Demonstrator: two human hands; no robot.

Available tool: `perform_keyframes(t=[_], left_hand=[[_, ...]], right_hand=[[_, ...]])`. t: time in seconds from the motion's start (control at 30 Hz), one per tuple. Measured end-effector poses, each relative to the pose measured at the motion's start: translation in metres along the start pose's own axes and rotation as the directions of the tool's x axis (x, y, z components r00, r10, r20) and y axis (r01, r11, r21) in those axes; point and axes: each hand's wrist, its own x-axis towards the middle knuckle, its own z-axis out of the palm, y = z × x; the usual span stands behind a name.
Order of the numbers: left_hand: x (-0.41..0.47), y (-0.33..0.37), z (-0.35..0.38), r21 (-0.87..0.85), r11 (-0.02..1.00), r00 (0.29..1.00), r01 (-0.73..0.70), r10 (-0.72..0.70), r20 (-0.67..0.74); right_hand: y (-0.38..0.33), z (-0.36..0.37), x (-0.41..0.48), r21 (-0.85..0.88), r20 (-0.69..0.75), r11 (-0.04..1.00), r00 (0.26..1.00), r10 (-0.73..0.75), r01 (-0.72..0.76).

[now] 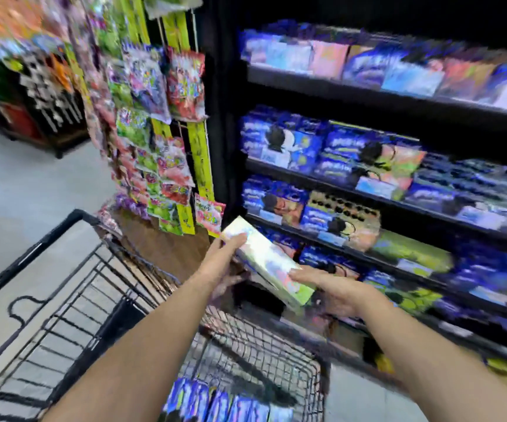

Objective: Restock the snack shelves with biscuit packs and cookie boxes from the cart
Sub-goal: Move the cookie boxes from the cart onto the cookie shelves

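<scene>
Restocking step here is getting this box (pixel 269 260) from over the cart (pixel 48 236) into the low end of the shelves (pixel 337 88). It's up in the air, tilted, far end high, right beside the lower rows of blue boxes.

Left hand (pixel 231 249) grips the far end with fingers curled over the edge. Right hand (pixel 334 289) is on the near, greenish end, and the fingers look straight, lying across the face. It's too blurry to tell if the thumb hooks under.

My take on doing it well:
- level the box first, so it doesn't go in corner-first and knock the front row
- steer with the left, push with the flat right
- pick a row with matching packaging, face forward
- watch the hanging candy bags (pixel 185 86) on the left

More blue packs (pixel 215 403) wait in the cart, so plenty left to do.
</scene>
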Motion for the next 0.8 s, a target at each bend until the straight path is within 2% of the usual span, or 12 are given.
perform_keyframes(t=[0.1, 0.17, 0.23, 0.3, 0.37, 0.47, 0.57, 0.63, 0.7, 0.8], left_hand=[[0.007, 0.011, 0.053, -0.073, 0.995, 0.998, -0.065, 0.064, -0.014], [0.01, 0.015, 0.085, -0.135, 0.985, 0.994, -0.11, 0.112, 0.006], [0.012, 0.022, 0.11, -0.118, 0.982, 0.985, -0.149, 0.158, 0.07], [0.014, 0.035, 0.128, -0.013, 0.982, 0.966, -0.19, 0.189, 0.175], [0.019, 0.05, 0.14, 0.167, 0.947, 0.94, -0.274, 0.227, 0.255], [0.034, 0.071, 0.156, 0.521, 0.716, 0.885, -0.465, 0.352, 0.305], [0.046, 0.081, 0.187, 0.603, 0.606, 0.836, -0.518, 0.509, 0.206], [0.051, 0.083, 0.208, 0.654, 0.554, 0.784, -0.516, 0.612, 0.099], [0.054, 0.083, 0.223, 0.629, 0.573, 0.75, -0.526, 0.66, 0.026], [0.058, 0.083, 0.236, 0.614, 0.612, 0.74, -0.498, 0.669, -0.066]], right_hand=[[-0.002, -0.042, -0.028, 0.121, -0.129, 0.99, 0.99, -0.06, 0.076], [-0.009, -0.06, -0.049, 0.133, -0.205, 0.977, 0.969, -0.138, 0.167], [-0.021, -0.077, -0.071, 0.139, -0.293, 0.957, 0.934, -0.205, 0.253], [-0.032, -0.097, -0.095, 0.064, -0.419, 0.933, 0.858, -0.298, 0.355], [-0.045, -0.118, -0.115, -0.133, -0.514, 0.903, 0.751, -0.415, 0.408], [-0.064, -0.143, -0.127, -0.391, -0.525, 0.823, 0.635, -0.567, 0.411], [-0.08, -0.163, -0.12, -0.482, -0.529, 0.756, 0.541, -0.654, 0.443], [-0.09, -0.176, -0.114, -0.507, -0.53, 0.736, 0.511, -0.677, 0.449], [-0.101, -0.191, -0.109, -0.538, -0.515, 0.72, 0.506, -0.693, 0.438], [-0.114, -0.209, -0.107, -0.552, -0.482, 0.694, 0.502, -0.718, 0.462]])
